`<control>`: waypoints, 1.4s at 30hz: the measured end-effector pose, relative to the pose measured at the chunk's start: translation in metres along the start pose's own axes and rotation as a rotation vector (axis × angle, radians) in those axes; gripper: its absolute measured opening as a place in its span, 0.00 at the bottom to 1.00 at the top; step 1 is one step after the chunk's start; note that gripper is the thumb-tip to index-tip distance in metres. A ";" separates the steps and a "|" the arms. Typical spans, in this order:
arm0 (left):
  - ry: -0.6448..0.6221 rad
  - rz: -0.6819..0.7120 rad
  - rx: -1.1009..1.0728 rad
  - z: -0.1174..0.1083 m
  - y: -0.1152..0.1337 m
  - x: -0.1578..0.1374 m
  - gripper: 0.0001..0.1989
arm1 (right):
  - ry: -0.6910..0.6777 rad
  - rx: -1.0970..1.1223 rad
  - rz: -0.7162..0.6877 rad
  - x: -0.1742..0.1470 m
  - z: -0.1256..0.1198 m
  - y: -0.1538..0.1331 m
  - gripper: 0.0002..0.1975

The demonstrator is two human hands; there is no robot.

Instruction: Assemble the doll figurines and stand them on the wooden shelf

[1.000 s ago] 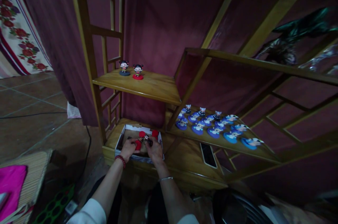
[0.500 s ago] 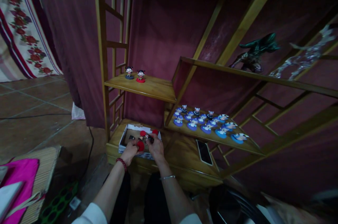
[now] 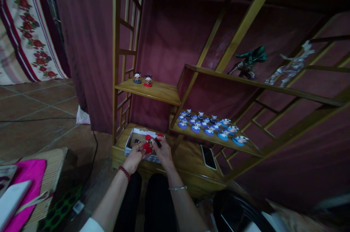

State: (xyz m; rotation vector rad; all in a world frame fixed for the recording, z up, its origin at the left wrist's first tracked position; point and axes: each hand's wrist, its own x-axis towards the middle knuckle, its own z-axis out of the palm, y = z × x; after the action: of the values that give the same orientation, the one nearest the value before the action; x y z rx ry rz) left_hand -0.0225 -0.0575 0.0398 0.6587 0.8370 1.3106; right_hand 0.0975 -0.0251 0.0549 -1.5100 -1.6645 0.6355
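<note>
**Position of the figurine [image 3: 150,143] at the box [image 3: 129,142]**

The figurine is held over the box's near side. Left hand [image 3: 135,156]: fingers pinch the red base [image 3: 147,148]. Right hand [image 3: 164,152]: fingers grip the dark end [image 3: 158,143], apparently the head. Long axis: seemingly crosswise over the box; neither hand is nearer.

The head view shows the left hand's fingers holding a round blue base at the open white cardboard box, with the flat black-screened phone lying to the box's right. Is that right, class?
No: the round base is red, as the head view shows. The left hand does hold it at the open box, and the phone lies to the right.
</note>
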 end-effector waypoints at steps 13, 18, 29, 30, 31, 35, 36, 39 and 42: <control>-0.002 0.088 -0.067 0.014 0.021 -0.034 0.18 | -0.072 0.356 -0.047 -0.020 -0.019 -0.029 0.14; -0.053 0.132 -0.064 0.015 0.023 -0.040 0.20 | -0.076 0.332 -0.075 -0.023 -0.026 -0.032 0.15; -0.078 0.174 0.067 0.022 0.029 -0.059 0.26 | -0.157 0.448 -0.149 -0.038 -0.042 -0.041 0.19; -0.080 0.178 0.067 0.022 0.029 -0.060 0.26 | -0.163 0.448 -0.150 -0.039 -0.043 -0.042 0.19; -0.081 0.182 0.066 0.023 0.029 -0.061 0.26 | -0.169 0.448 -0.152 -0.040 -0.044 -0.043 0.19; -0.083 0.188 0.055 0.025 0.030 -0.067 0.25 | -0.183 0.480 -0.172 -0.045 -0.049 -0.047 0.18; -0.085 0.187 0.050 0.026 0.030 -0.069 0.25 | -0.181 0.488 -0.174 -0.045 -0.050 -0.047 0.18; -0.092 0.179 0.037 0.027 0.030 -0.070 0.24 | -0.178 0.486 -0.172 -0.046 -0.051 -0.047 0.18; -0.095 0.167 0.019 0.026 0.027 -0.069 0.25 | -0.185 0.470 -0.177 -0.046 -0.053 -0.046 0.18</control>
State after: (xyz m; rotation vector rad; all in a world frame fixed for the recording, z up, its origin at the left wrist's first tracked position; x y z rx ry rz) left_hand -0.0197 -0.1202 0.0873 0.8142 0.7303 1.4110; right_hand 0.1129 -0.0851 0.1109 -0.9822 -1.6163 1.0096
